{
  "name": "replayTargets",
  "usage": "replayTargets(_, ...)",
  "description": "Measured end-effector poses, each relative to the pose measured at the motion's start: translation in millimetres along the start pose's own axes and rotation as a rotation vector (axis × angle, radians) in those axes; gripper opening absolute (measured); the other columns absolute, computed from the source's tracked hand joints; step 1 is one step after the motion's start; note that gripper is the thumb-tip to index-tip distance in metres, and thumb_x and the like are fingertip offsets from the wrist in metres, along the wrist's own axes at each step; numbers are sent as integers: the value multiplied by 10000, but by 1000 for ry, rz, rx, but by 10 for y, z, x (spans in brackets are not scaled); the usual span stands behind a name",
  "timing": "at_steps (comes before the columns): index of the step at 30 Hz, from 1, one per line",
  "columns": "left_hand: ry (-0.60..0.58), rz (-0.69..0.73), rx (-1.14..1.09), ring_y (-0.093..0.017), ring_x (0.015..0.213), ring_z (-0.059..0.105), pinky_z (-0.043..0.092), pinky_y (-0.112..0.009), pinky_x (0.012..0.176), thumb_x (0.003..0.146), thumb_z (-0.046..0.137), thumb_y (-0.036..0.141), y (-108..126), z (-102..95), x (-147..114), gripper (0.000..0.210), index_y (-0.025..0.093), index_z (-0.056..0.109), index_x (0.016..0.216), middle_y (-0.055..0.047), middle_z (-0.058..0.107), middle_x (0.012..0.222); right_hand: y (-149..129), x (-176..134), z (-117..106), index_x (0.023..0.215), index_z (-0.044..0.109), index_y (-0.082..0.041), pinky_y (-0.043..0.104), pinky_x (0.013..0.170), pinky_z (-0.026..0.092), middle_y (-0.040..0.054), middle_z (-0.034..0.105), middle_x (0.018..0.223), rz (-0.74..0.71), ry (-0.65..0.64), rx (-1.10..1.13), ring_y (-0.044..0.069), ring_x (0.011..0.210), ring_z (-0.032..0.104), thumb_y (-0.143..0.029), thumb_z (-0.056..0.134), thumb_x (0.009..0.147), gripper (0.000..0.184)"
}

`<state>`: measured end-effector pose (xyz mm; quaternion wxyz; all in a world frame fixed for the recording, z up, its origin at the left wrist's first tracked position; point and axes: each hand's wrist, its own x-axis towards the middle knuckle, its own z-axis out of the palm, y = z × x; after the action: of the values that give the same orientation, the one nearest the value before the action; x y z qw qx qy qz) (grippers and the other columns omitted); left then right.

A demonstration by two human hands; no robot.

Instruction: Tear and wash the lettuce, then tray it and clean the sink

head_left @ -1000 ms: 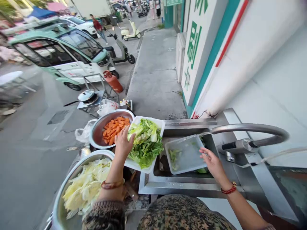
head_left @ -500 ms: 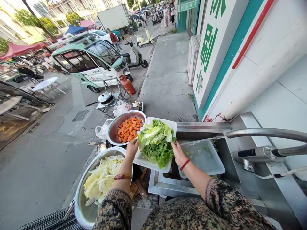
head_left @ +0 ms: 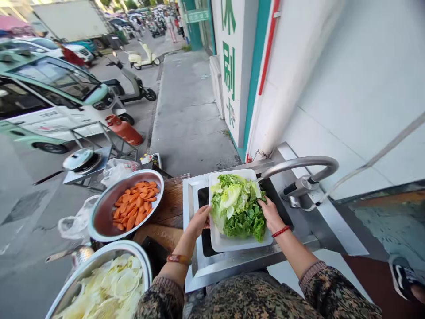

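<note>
A white plastic tray [head_left: 221,241] piled with green lettuce leaves [head_left: 237,206] is held level over the metal sink [head_left: 195,266]. My left hand [head_left: 201,220] grips its left edge, fingers partly hidden behind the rim. On the opposite side my right hand [head_left: 270,214] holds the right edge, touching some leaves with the thumb. The curved faucet [head_left: 299,164] ends close to the tray's upper right corner, with water at its mouth. Most of the sink basin is hidden under the tray.
Left of the sink stand a metal bowl [head_left: 96,217] of sliced carrots and a larger bowl [head_left: 146,261] of cabbage. A skimmer [head_left: 81,256] lies between them. Beyond are a pan [head_left: 78,160] on a stove, an orange gas cylinder [head_left: 124,129] and parked vehicles. Someone's shoe [head_left: 403,279] shows at right.
The tray of lettuce has moved right, from beside the carrot bowl to over the sink, covering the clear container seen there before. My view has turned right. Both hands keep hold.
</note>
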<state>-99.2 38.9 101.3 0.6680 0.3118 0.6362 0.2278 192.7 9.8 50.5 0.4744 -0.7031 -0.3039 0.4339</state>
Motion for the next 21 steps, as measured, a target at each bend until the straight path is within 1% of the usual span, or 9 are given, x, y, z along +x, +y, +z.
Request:
replayTargets(2,-78,-62,61,-114,381,500,462,-240,422,738,702,528,-10,259,165,440,174,592,975,42,552,489,30,49,-227,1160,683,-203,386,928,496,88,722,1159,46,47,13,272,1074,653,-430,587,724,500)
replayTargets(4,-132,-129,109,-131,354,507,452,-245,384,758,695,495,-33,454,275,417,152,595,974,25,562,470,55,64,-385,1152,687,-190,386,946,486,99,718,1165,46,72,30,273,1091,645,-433,603,715,508)
replayTargets(7,-175,-215,153,-159,348,537,446,-255,354,793,662,445,-58,588,340,418,131,572,1054,-6,610,500,59,83,-485,1139,693,-180,400,952,485,100,729,1134,29,65,58,275,1084,644,-438,608,713,505)
replayTargets(9,-183,-253,169,-182,353,559,458,-275,355,782,676,412,-59,581,333,475,131,535,1138,-10,632,521,26,121,-466,1131,696,-172,418,963,477,101,733,1117,32,44,44,281,1078,643,-425,602,715,496)
replayTargets(12,-167,-270,149,-209,413,611,505,-315,409,727,733,407,-60,487,275,576,148,516,1194,-19,664,582,-72,209,-345,1112,704,-181,423,972,471,89,733,1108,41,-15,6,277,1066,643,-389,586,723,456)
replayTargets(14,-130,-241,96,-223,534,668,547,-331,500,696,762,399,-65,416,213,595,156,536,1189,-46,698,681,-157,274,-228,1119,699,-194,417,978,469,75,726,1128,10,-64,-1,266,1068,641,-363,569,735,440)
replayTargets(17,-43,-154,-16,-234,761,708,572,-328,653,713,734,372,-61,362,98,595,173,523,1233,-80,726,873,-291,373,-61,1160,678,-196,421,1005,454,77,709,1168,-41,-133,-7,263,1102,628,-343,549,753,452)
replayTargets(19,14,-111,-80,-235,844,702,566,-319,695,728,701,322,-39,384,26,612,177,487,1282,-87,721,951,-373,451,-7,1171,675,-201,435,1009,452,85,699,1194,-27,-183,-23,277,1129,617,-356,560,759,454)
replayTargets(21,47,-93,-120,-237,862,697,558,-306,685,716,677,244,-14,453,-23,628,167,467,1303,-89,715,961,-440,540,-33,1175,676,-212,458,1014,447,90,688,1224,-27,-215,-53,298,1153,605,-378,593,756,458)
